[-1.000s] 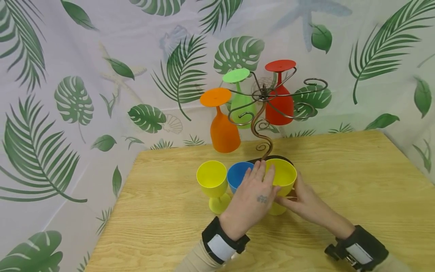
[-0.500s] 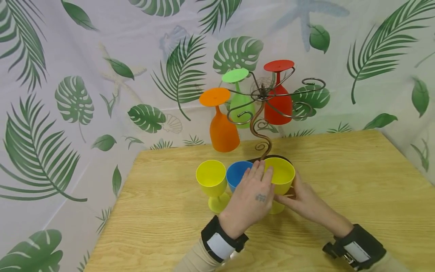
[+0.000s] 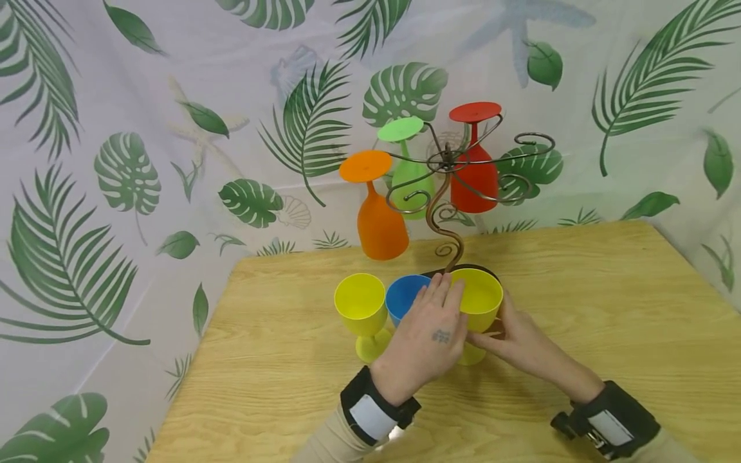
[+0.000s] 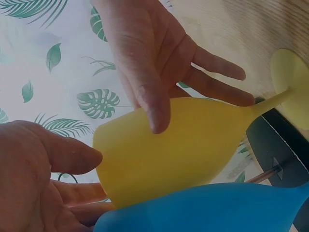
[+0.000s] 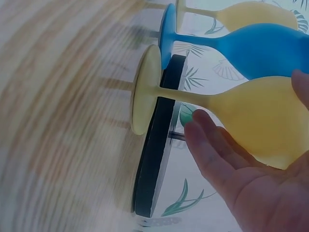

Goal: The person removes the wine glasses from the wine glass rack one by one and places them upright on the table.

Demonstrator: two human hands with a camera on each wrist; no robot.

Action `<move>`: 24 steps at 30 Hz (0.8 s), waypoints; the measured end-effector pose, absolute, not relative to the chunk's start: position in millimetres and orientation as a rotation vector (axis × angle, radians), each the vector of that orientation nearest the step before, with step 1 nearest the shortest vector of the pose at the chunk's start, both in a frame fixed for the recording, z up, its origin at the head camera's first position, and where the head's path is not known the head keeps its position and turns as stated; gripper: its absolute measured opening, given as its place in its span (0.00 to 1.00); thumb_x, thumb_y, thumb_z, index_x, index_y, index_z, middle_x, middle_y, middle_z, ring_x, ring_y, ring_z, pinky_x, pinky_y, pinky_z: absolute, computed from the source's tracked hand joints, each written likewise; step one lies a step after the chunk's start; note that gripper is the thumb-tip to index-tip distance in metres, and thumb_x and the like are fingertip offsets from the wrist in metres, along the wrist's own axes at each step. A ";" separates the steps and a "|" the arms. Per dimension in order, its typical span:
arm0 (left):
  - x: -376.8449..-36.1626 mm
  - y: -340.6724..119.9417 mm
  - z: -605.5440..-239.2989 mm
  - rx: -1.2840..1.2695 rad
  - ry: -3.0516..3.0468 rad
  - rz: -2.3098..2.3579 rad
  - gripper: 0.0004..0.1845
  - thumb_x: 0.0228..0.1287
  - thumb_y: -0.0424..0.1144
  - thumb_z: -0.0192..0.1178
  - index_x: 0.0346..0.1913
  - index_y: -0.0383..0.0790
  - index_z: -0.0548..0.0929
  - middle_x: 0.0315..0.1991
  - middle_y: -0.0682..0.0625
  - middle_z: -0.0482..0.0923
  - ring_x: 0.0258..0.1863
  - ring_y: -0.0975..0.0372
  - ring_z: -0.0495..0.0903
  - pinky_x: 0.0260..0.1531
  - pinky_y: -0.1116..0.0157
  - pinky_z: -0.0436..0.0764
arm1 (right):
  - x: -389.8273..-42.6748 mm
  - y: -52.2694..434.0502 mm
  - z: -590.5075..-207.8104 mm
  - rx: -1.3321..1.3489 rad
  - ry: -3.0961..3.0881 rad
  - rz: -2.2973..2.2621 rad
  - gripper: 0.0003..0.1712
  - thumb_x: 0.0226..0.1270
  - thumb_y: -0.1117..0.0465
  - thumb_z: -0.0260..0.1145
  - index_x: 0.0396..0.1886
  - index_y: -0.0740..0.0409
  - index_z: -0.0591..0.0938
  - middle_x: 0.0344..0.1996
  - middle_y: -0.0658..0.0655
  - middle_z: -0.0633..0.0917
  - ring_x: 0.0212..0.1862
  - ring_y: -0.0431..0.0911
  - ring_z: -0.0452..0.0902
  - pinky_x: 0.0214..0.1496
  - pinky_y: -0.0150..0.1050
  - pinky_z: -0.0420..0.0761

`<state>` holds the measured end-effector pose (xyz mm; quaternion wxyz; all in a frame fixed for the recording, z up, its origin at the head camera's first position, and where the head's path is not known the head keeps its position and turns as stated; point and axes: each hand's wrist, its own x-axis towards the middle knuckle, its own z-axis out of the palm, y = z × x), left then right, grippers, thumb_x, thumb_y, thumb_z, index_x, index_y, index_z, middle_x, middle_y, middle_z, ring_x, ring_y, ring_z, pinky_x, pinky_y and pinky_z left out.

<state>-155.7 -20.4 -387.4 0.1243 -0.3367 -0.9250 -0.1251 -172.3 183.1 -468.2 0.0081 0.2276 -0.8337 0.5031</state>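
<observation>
A yellow goblet [image 3: 483, 299] stands upright in front of the rack, between both hands. My left hand [image 3: 425, 337] reaches across from the left and holds it by the rim, thumb on one side, fingers on the other, as the left wrist view shows. From the right, my right hand [image 3: 529, 344] grips the bowl, thumb in front and fingers around the far side. The goblet's foot [image 5: 146, 92] sits on the table by the rack's black base [image 5: 155, 154]. A blue goblet [image 3: 402, 297] stands close beside it, partly covered by my left hand.
A second yellow goblet [image 3: 360, 299] stands left of the blue one. Behind rises a metal goblet rack [image 3: 460, 247] with curled arms. An orange goblet [image 3: 382, 228], a green goblet [image 3: 412, 186] and a red goblet [image 3: 475, 183] hang upside down from it, near the leaf-print backdrop.
Both hands keep their hold on the yellow goblet. The left hand has shifted very slightly left; the goblets and rack look the same.
</observation>
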 end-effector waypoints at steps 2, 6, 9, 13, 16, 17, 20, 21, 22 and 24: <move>-156.8 -21.1 -387.7 -0.984 -2.692 -0.365 0.26 0.78 0.40 0.53 0.71 0.31 0.69 0.73 0.34 0.68 0.74 0.47 0.67 0.70 0.50 0.69 | -173.0 182.3 -468.7 0.717 -2.607 1.597 0.48 0.70 0.60 0.70 0.78 0.58 0.50 0.62 0.69 0.77 0.54 0.57 0.83 0.47 0.40 0.88; -158.1 -21.5 -388.0 -0.990 -2.678 -0.386 0.26 0.77 0.41 0.53 0.71 0.30 0.68 0.73 0.34 0.67 0.75 0.47 0.67 0.70 0.50 0.70 | -172.7 181.4 -469.0 0.723 -2.625 1.620 0.49 0.72 0.59 0.69 0.79 0.58 0.48 0.63 0.68 0.77 0.56 0.53 0.82 0.50 0.39 0.86; -156.8 -21.2 -387.8 -1.022 -2.629 -0.476 0.28 0.77 0.40 0.53 0.72 0.29 0.66 0.74 0.34 0.66 0.76 0.47 0.65 0.71 0.50 0.68 | -169.9 184.7 -467.9 0.720 -2.635 1.618 0.49 0.71 0.60 0.69 0.79 0.60 0.48 0.63 0.70 0.77 0.55 0.53 0.83 0.49 0.39 0.87; -151.8 -24.1 -384.1 -1.053 -2.501 -0.603 0.28 0.75 0.39 0.54 0.72 0.28 0.64 0.74 0.34 0.66 0.77 0.48 0.63 0.71 0.49 0.68 | -166.4 189.9 -463.1 0.705 -2.628 1.651 0.53 0.69 0.61 0.71 0.80 0.59 0.45 0.66 0.72 0.72 0.57 0.61 0.81 0.49 0.46 0.88; -146.9 -30.9 -376.6 -1.042 -2.412 -0.689 0.28 0.73 0.37 0.56 0.71 0.27 0.65 0.72 0.34 0.67 0.76 0.47 0.64 0.72 0.51 0.68 | -164.6 192.9 -454.7 0.663 -2.644 1.632 0.59 0.67 0.60 0.73 0.82 0.59 0.39 0.70 0.75 0.66 0.61 0.69 0.77 0.53 0.58 0.85; -145.6 -34.0 -373.3 -1.037 -2.387 -0.722 0.29 0.73 0.36 0.57 0.71 0.27 0.65 0.72 0.33 0.67 0.76 0.47 0.65 0.72 0.52 0.68 | -164.2 194.2 -450.9 0.646 -2.653 1.619 0.61 0.67 0.60 0.73 0.82 0.58 0.38 0.71 0.76 0.64 0.63 0.71 0.74 0.55 0.62 0.82; -142.5 -45.9 -362.2 -1.026 -2.342 -0.783 0.29 0.72 0.34 0.57 0.71 0.26 0.65 0.72 0.32 0.67 0.75 0.46 0.65 0.73 0.55 0.67 | -163.2 199.3 -438.2 0.595 -2.678 1.527 0.64 0.67 0.58 0.73 0.82 0.59 0.35 0.73 0.78 0.60 0.68 0.73 0.67 0.61 0.70 0.75; -142.2 -50.6 -358.2 -1.019 -2.338 -0.801 0.29 0.72 0.34 0.57 0.71 0.26 0.65 0.72 0.32 0.67 0.75 0.46 0.65 0.72 0.55 0.67 | -163.5 201.2 -434.1 0.585 -2.673 1.499 0.64 0.67 0.58 0.73 0.82 0.59 0.35 0.73 0.78 0.60 0.69 0.73 0.65 0.62 0.71 0.72; -142.2 -55.6 -354.2 -1.010 -2.339 -0.824 0.29 0.72 0.34 0.57 0.71 0.27 0.64 0.73 0.33 0.66 0.75 0.47 0.65 0.72 0.55 0.68 | -164.2 203.0 -430.0 0.578 -2.659 1.465 0.64 0.66 0.59 0.73 0.82 0.59 0.35 0.74 0.77 0.60 0.70 0.72 0.63 0.63 0.71 0.71; -143.5 -65.9 -347.1 -0.982 -2.359 -0.873 0.30 0.74 0.35 0.56 0.73 0.28 0.62 0.75 0.34 0.64 0.64 0.50 0.79 0.64 0.61 0.78 | -166.6 207.1 -421.9 0.558 -2.606 1.395 0.64 0.64 0.61 0.75 0.83 0.56 0.38 0.74 0.73 0.61 0.72 0.70 0.62 0.68 0.64 0.71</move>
